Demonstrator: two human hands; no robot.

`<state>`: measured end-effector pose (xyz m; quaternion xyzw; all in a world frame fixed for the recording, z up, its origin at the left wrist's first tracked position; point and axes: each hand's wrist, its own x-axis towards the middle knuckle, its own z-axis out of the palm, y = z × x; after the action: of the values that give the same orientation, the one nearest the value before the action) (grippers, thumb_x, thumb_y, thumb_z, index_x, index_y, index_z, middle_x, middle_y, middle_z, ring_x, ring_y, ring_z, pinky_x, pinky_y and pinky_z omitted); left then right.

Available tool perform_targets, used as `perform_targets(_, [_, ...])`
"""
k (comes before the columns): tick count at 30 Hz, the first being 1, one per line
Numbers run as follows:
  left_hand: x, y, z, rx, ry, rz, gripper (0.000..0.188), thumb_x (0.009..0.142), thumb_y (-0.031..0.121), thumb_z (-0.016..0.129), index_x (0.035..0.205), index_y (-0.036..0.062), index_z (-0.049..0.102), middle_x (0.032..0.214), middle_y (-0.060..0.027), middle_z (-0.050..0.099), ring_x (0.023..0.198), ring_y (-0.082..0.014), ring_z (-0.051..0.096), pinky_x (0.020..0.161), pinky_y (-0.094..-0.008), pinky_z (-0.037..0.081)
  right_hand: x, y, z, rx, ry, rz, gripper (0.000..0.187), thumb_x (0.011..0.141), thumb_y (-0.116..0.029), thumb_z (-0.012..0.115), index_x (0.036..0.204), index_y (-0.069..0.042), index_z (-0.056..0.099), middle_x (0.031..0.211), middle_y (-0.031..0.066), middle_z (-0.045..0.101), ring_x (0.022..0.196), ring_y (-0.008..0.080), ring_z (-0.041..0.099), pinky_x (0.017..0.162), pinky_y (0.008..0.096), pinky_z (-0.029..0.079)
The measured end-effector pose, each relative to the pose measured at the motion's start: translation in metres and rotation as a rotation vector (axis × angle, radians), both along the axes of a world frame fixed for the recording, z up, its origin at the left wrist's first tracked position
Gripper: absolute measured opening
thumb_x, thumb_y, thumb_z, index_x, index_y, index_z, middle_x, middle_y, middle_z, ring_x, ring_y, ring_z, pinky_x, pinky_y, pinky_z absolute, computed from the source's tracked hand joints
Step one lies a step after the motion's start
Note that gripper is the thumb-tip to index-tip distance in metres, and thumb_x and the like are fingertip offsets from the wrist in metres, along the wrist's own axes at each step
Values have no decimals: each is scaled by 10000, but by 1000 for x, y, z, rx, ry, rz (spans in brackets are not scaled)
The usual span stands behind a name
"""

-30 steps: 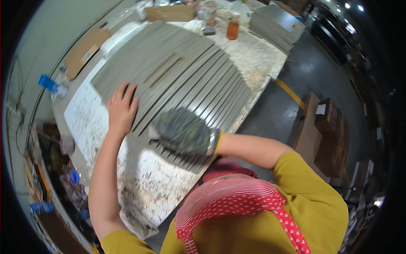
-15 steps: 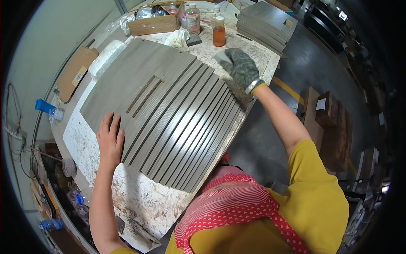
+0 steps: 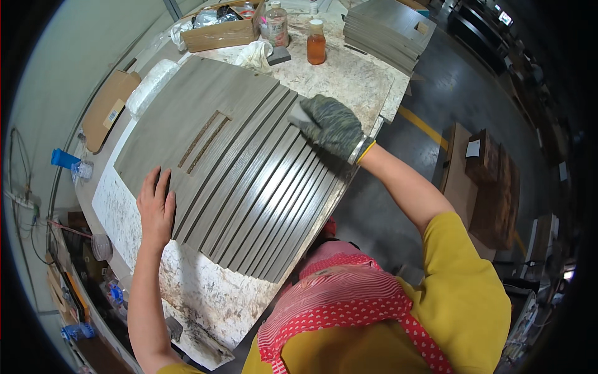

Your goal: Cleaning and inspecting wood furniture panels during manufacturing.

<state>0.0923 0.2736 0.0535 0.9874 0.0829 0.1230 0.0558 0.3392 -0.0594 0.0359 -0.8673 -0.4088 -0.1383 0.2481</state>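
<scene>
A fanned stack of grey wood-grain panels (image 3: pixel 205 93) lies on the table, their long edges stepped toward me. The top panel has a narrow rectangular groove cut into it. My bare left hand (image 3: pixel 156 209) rests at the stack's near-left edge, fingers stretched out, the tips on the top panel. My right hand (image 3: pixel 333 124), in a grey-green knit glove, is closed around a small pale pad (image 3: pixel 301 115). It is at the right ends of the stepped panels, the pad against or just over them. The pad's exact kind cannot be made out.
A stained white tabletop (image 3: pixel 212 287) carries the stack. Farther back are a cardboard box (image 3: pixel 218 38) of odds and ends, a clear bottle (image 3: pixel 276 28), a jar of amber liquid (image 3: pixel 316 47), a white rag (image 3: pixel 254 57) and another panel stack (image 3: pixel 383 31).
My right hand has moved left and nearer with the pad, from beyond the stack's right ends onto them. My left hand stays on the top panel's edge.
</scene>
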Motion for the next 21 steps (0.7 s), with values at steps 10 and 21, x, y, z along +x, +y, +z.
perform_targets(10, [1, -3, 0, -9, -1, 13, 443, 890, 205, 477, 1323, 110, 457, 1395, -126, 375, 1304, -306, 333, 1055, -438, 243, -4, 32, 24, 100, 15, 21, 439, 861, -418, 523, 986, -2, 584, 945, 205, 602, 892, 359, 587, 821, 428, 458])
perform_targets(21, [1, -1, -3, -7, -27, 1, 444, 882, 210, 493, 1315, 116, 461, 1373, -126, 396, 1285, -306, 354, 1042, -442, 259, 49, 12, 34, -80, 70, -242, 406, 872, -379, 506, 1002, -6, 601, 1002, 212, 613, 948, 341, 588, 853, 418, 450])
